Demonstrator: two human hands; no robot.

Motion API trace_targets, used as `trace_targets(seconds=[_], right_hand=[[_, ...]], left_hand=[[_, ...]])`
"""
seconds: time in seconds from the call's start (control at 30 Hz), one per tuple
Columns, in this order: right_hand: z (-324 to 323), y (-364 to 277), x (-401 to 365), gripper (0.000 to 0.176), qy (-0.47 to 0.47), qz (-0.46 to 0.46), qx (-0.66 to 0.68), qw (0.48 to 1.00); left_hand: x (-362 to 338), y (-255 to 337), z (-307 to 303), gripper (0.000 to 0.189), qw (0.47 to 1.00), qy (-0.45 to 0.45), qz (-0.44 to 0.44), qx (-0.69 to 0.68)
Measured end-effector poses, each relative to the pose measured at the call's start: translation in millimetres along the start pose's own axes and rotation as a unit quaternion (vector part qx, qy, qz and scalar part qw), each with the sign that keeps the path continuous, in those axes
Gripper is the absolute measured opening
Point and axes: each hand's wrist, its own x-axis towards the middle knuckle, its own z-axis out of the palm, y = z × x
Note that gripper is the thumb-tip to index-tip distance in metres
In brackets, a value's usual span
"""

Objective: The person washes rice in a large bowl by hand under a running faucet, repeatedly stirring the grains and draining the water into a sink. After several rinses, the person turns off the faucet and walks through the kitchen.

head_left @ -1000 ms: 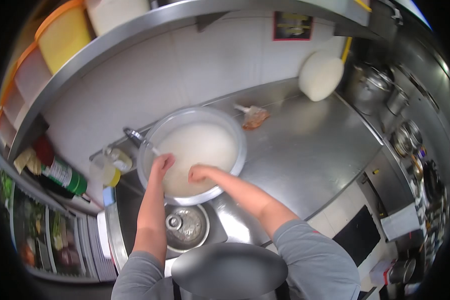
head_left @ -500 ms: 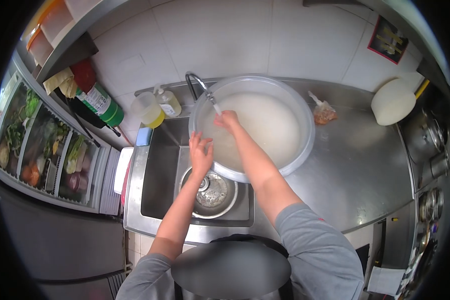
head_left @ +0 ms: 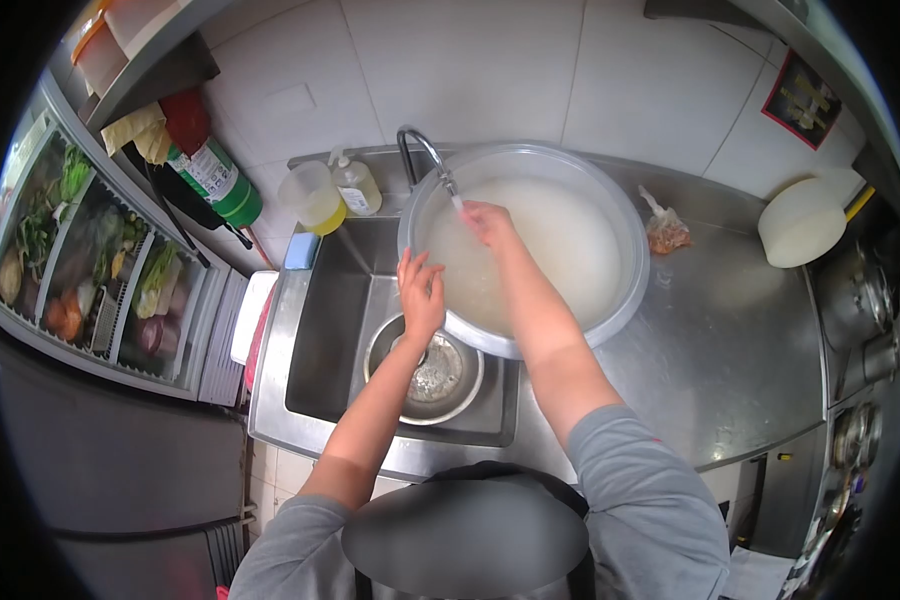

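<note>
A large grey basin (head_left: 632, 290) of cloudy, whitish water stands partly over the sink, its contents not clear. My right hand (head_left: 487, 222) is inside the rim, fingers curled at the short white end below the metal tap (head_left: 432, 152). Whether that white part is a nozzle or running water, and what the fingers hold, I cannot make out. At the basin's left side, my left hand (head_left: 422, 290) is open with fingers spread, by the rim. Beneath that arm, a round metal bowl (head_left: 457, 395) sits in the sink (head_left: 325, 350).
Left of the tap are a pump bottle (head_left: 356, 188), a plastic tub with yellow liquid (head_left: 313, 200) and a blue sponge (head_left: 301, 251). A tied plastic bag (head_left: 667, 230) lies on the steel counter (head_left: 710, 350). A glass-front fridge with vegetables (head_left: 100, 270) stands at left.
The view has shifted, so the basin, sink and tap appear slightly up and to the right. Both hands keep nearly the same places against the tap and basin.
</note>
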Motion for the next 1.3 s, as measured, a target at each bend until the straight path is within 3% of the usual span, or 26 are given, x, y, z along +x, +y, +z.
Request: trace_targets(seconds=[0.07,0.1,0.13,0.17,0.23,0.3,0.37,0.4,0.47,0.5,0.57,0.6,0.67,0.8,0.9,1.0,1.07,1.1,1.17,1.2,1.27,1.3], right_hand=[[4.3,-58.5,-20.9,0.023,0.097,0.193,0.167,0.962],[-2.2,-58.6,-18.6,0.023,0.094,0.196,0.167,0.962],[-13.3,-54.3,-10.2,0.020,0.051,0.157,-0.045,0.985],[-23.1,-50.8,-7.7,0.017,0.002,0.108,-0.255,0.961],[-30.7,-96.6,-30.4,0.010,0.033,0.127,-0.387,0.913],[-55.1,-105.6,-44.9,0.008,0.048,-0.034,-0.516,0.855],[-83.1,-129.2,-66.0,0.016,-0.002,-0.015,-0.525,0.851],[-93.6,-140.4,-81.3,0.018,0.019,-0.020,-0.558,0.829],[-118.1,-154.2,-111.5,0.020,0.064,-0.031,-0.600,0.797],[-132.0,-158.7,-125.3,0.020,0.087,-0.036,-0.610,0.787],[-153.0,-171.4,-153.2,0.022,0.125,-0.032,-0.631,0.765],[-165.8,-171.2,-164.4,0.022,0.128,-0.030,-0.633,0.763],[-189.5,-166.4,-182.6,0.027,0.147,-0.078,-0.646,0.745],[-189.2,-174.0,-204.4,0.031,0.158,-0.051,-0.644,0.747],[-190.9,-173.6,-201.3,0.034,0.153,-0.051,-0.646,0.747],[-199.6,-167.7,-178.0,0.042,0.091,-0.027,-0.697,0.711],[-200.1,-163.8,-158.5,0.048,0.014,0.034,-0.824,0.565],[-201.3,-162.0,-147.9,0.048,0.015,0.033,-0.826,0.563],[-202.2,-156.8,-126.5,0.054,-0.057,0.057,-0.913,0.400],[-201.0,-155.0,-116.4,0.054,-0.056,0.055,-0.913,0.399],[-197.8,-148.7,-101.2,0.056,-0.136,0.080,-0.962,0.224],[-200.3,-140.2,-94.9,0.056,-0.135,0.077,-0.962,0.224]], left_hand=[[0.2,-0.4,-0.3,0.013,1.000,0.002,0.002,-0.001],[0.8,0.1,-0.5,0.013,1.000,0.003,-0.001,0.001],[0.6,0.5,-0.6,0.013,1.000,-0.003,-0.001,0.008],[0.4,0.5,-1.4,0.014,1.000,-0.008,-0.002,0.015],[2.4,2.8,-5.8,0.017,0.999,-0.034,-0.005,0.040],[7.6,10.2,-10.4,0.021,0.996,-0.060,-0.005,0.063],[14.4,21.6,-10.7,0.030,0.971,-0.131,0.027,0.199],[18.1,24.5,-5.7,0.030,0.971,-0.132,0.026,0.197],[31.1,30.8,7.8,0.046,0.941,-0.252,0.086,0.208],[37.8,29.1,17.5,0.046,0.942,-0.252,0.087,0.205],[51.2,17.4,45.0,0.056,0.911,-0.366,0.050,0.180],[58.1,12.2,56.2,0.056,0.911,-0.368,0.053,0.176],[71.8,0.6,75.2,0.062,0.873,-0.422,0.039,0.240],[88.1,-24.7,94.2,0.056,0.882,-0.380,0.040,0.275],[98.5,-16.0,67.3,0.060,0.868,-0.406,0.040,0.284],[76.5,-2.1,29.2,0.054,0.890,-0.357,0.009,0.284],[56.9,4.9,4.5,0.046,0.929,-0.274,0.012,0.247],[47.3,2.8,0.7,0.046,0.930,-0.272,0.012,0.245],[31.8,-1.7,-4.1,0.036,0.968,-0.177,-0.004,0.178],[28.8,-1.8,-5.1,0.036,0.968,-0.175,-0.004,0.178],[24.0,-2.4,-6.4,0.031,0.979,-0.148,-0.008,0.143],[23.2,-2.2,-6.6,0.031,0.979,-0.145,-0.008,0.145]])
